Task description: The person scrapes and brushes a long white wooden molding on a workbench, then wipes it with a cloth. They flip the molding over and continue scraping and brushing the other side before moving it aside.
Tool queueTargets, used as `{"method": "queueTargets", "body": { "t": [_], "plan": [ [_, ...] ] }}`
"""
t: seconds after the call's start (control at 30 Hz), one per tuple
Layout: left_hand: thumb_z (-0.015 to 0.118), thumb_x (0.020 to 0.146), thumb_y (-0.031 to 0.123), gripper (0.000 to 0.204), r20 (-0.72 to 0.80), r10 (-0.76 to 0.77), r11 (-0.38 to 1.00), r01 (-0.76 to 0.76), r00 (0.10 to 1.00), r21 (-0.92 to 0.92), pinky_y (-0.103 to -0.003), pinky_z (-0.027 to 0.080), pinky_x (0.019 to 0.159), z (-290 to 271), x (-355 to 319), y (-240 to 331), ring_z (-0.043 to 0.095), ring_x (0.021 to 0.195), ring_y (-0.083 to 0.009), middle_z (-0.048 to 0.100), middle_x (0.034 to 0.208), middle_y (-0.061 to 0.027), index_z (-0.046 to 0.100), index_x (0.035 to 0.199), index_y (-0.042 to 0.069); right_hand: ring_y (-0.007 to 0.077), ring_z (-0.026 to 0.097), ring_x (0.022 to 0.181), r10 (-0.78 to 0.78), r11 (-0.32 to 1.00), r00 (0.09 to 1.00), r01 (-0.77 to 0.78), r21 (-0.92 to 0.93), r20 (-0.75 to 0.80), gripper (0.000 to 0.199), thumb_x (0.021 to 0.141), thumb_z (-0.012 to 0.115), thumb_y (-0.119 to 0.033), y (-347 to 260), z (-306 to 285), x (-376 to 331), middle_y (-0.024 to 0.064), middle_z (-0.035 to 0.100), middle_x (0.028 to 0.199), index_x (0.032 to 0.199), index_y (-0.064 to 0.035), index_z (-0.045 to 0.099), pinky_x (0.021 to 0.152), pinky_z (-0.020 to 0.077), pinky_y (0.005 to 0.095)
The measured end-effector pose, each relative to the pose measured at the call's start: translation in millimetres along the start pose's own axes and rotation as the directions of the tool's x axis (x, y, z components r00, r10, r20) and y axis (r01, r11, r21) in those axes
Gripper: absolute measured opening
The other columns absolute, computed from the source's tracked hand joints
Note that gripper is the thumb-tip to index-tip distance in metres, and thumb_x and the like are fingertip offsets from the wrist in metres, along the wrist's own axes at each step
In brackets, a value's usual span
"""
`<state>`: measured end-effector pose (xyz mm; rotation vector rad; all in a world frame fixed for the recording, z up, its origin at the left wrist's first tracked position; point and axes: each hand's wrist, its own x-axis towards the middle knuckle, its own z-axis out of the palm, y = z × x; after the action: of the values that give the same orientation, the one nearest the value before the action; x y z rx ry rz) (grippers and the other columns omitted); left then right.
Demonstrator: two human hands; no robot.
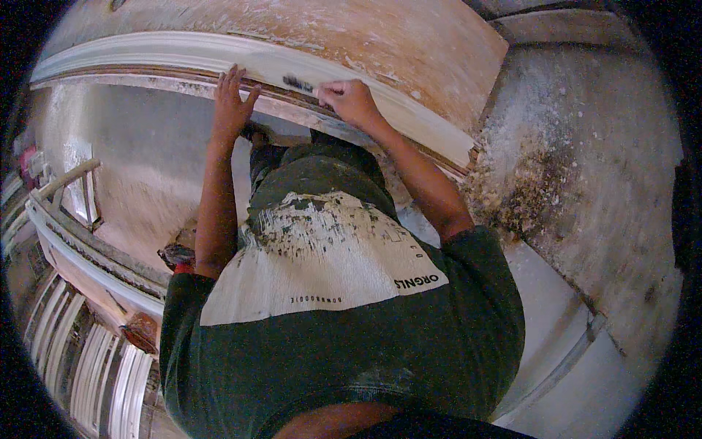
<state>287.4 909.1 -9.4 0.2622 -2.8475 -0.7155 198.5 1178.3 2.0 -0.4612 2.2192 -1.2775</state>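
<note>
A long white profiled moulding (219, 50) lies along the edge of a dusty wooden board (409, 40) in front of me. My left hand (232, 102) rests flat on the moulding's near edge, fingers spread. My right hand (347, 99) is closed in a pinch on a small dark piece (298, 83) pressed against the white face of the moulding; what the piece is I cannot tell. My dark green shirt with a white print fills the lower middle of the view.
White dust and wood shavings (523, 183) cover the floor at right. More white mouldings (80, 256) lie stacked at the left, with ribbed white lengths (102, 373) below them. A red-handled tool (178, 257) sits by my left elbow.
</note>
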Motion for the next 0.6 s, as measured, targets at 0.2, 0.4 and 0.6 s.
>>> {"method": "queueTargets", "body": {
  "t": [0.2, 0.4, 0.6],
  "plan": [
    [0.062, 0.083, 0.030, 0.060, -0.107, -0.059, 0.998, 0.062, 0.992, 0.027, -0.048, 0.024, 0.106, -4.4, -10.1, -10.2, 0.028, 0.128, -0.0409, 0.033, 0.138, -0.0217, 0.038, 0.130, 0.001, 0.0209, 0.064, 0.076, 0.201, 0.970, 0.966, -0.174, -0.167, 0.164, 0.037, 0.079, 0.064, -0.041, 1.8, -74.2, -29.7, 0.0116, 0.068, 0.085, 0.095, -0.0081, 0.070, 0.073, 0.0488, 0.0318],
    [0.062, 0.081, 0.016, 0.060, -0.144, -0.173, 0.982, 0.161, 0.974, -0.096, -0.046, 0.025, 0.106, -14.7, -11.8, -4.7, 0.028, 0.128, -0.0405, 0.032, 0.137, -0.0261, 0.033, 0.132, -0.001, 0.0144, 0.063, 0.074, 0.260, 0.965, 0.962, -0.257, -0.050, 0.082, 0.030, 0.080, 0.066, -0.030, 32.8, -73.8, -83.2, 0.0083, 0.069, 0.084, 0.097, -0.0054, 0.069, 0.072, 0.0482, 0.0275],
    [0.063, 0.081, 0.016, 0.055, -0.178, -0.425, 0.869, 0.345, 0.887, -0.356, -0.042, 0.039, 0.091, -21.7, -9.3, -4.7, 0.045, 0.109, -0.0341, 0.046, 0.118, -0.0198, 0.037, 0.126, -0.001, 0.0172, 0.065, 0.075, 0.068, 0.996, 0.998, -0.068, -0.065, -0.004, 0.032, 0.081, 0.064, -0.032, -21.7, 3.0, -27.9, 0.0124, 0.069, 0.085, 0.097, -0.0049, 0.069, 0.071, 0.0488, 0.0273]
  ]
}}
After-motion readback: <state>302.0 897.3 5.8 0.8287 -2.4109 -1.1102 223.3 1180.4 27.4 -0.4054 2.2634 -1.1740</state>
